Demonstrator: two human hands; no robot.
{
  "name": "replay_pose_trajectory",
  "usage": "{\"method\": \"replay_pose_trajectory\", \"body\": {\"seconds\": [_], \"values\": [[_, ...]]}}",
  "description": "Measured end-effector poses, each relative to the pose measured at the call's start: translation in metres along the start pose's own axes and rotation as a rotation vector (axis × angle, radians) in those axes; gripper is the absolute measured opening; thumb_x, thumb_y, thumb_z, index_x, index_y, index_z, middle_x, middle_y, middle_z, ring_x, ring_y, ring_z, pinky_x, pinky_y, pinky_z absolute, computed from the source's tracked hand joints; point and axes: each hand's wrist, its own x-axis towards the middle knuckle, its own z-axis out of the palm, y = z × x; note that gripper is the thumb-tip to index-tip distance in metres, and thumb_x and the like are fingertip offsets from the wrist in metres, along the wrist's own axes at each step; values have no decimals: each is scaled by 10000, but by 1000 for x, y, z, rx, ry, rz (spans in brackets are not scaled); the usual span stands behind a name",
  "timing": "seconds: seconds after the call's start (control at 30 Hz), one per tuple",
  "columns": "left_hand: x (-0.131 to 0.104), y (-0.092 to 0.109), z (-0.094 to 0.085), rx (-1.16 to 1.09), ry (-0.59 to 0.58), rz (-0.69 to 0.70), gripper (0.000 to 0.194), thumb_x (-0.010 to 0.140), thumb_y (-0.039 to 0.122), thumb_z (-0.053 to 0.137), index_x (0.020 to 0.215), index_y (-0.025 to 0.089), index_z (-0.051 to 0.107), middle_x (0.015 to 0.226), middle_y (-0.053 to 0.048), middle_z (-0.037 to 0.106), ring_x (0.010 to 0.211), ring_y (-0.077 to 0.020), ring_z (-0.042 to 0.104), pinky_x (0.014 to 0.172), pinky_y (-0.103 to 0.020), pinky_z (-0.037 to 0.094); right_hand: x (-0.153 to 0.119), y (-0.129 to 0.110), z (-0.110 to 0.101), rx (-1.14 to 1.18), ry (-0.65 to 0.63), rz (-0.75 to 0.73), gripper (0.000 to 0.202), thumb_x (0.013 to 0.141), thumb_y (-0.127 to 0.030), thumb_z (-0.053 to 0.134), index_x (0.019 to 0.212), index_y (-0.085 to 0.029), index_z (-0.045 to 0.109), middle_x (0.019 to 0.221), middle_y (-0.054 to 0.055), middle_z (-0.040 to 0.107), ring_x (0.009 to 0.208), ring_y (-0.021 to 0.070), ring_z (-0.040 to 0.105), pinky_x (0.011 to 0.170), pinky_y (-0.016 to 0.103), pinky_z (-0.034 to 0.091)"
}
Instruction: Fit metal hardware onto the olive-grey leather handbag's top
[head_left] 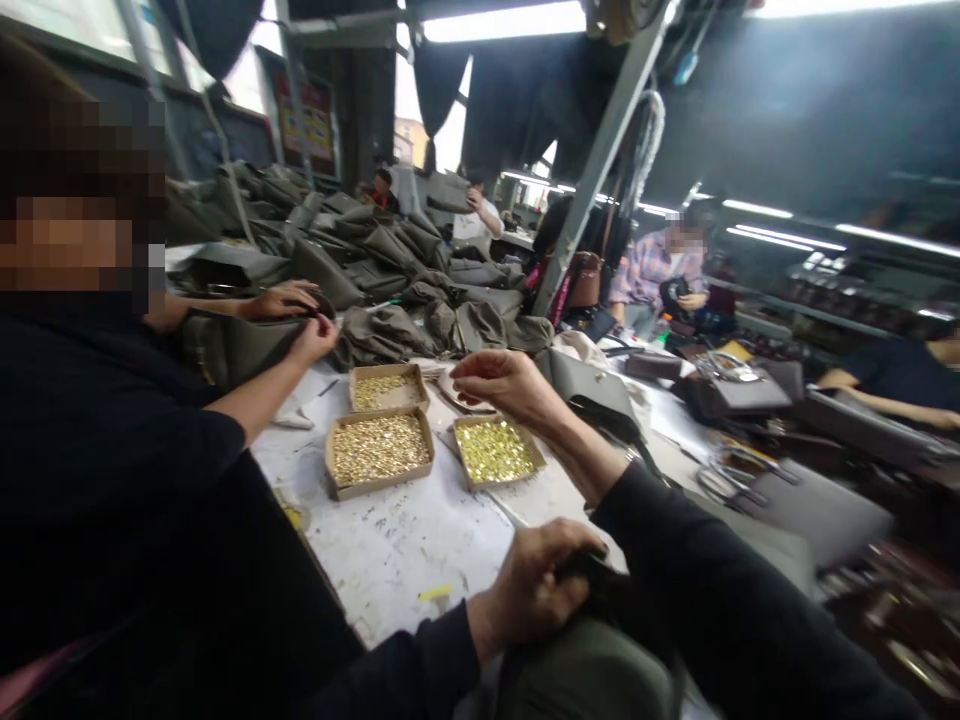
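My left hand [536,590] grips the dark top edge of an olive-green bag [592,675] at the bottom of the view. My right hand [499,385] hovers over a small cardboard box of shiny yellow-green metal pieces [496,452], fingers pinched together; whether a piece is between them I cannot tell. Two more cardboard boxes of gold-coloured hardware, a larger one [379,450] and a smaller one [386,388], stand to its left on the white worktable [405,540].
A person in black sits close on my left, both hands [300,315] working on an olive bag. A heap of olive bags [390,270] fills the table's far end. Grey bags [735,390] and other workers are to the right. A slanted metal post [600,160] rises behind.
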Motion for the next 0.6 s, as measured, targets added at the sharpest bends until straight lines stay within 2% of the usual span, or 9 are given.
{"method": "replay_pose_trajectory", "body": {"seconds": [0.07,0.13,0.23,0.33,0.4,0.5,0.6], "values": [[1,-5,-3,-38,58,-132,411,720,64,558,1092,199,672,1006,-47,717,919,-188,674,822,-291,529,-38,-11,-35,79,88,-2,219,721,-308,797,833,-160,680,690,-20,673,637,108,633,634,240,525],[9,-9,-11,-80,115,-262,394,744,80,583,1114,195,660,1030,-53,721,943,-199,685,849,-305,535,-83,-12,-60,111,230,41,271,703,-353,832,799,-157,671,686,-18,675,629,98,624,630,227,517],[23,-2,-24,-265,135,-382,335,800,154,647,1135,171,635,973,-68,726,866,-207,701,785,-310,556,-155,2,-76,215,444,134,367,687,-453,860,804,-157,677,693,-5,678,618,99,611,614,228,506],[35,19,-33,-491,73,-381,257,850,220,706,1096,182,643,905,-61,715,798,-203,697,726,-307,561,-212,16,-72,303,571,164,386,671,-474,885,811,-166,700,714,10,683,654,120,621,609,233,493],[40,34,-33,-615,25,-344,242,833,229,760,1052,212,661,885,-40,693,770,-201,691,690,-308,561,-237,16,-63,343,614,133,330,687,-436,888,801,-173,724,735,15,685,676,120,611,622,232,483],[41,49,-27,-743,-51,-303,231,817,262,800,1014,246,680,853,-11,648,713,-184,671,634,-293,545,-258,3,-46,399,598,43,219,738,-368,863,811,-192,756,772,12,690,706,119,598,669,240,478],[33,52,-17,-779,-84,-268,238,830,314,794,1030,270,675,845,3,611,692,-163,655,628,-278,532,-264,-13,-27,415,538,-44,127,772,-305,827,794,-194,769,788,13,697,756,135,618,742,260,486]]}}
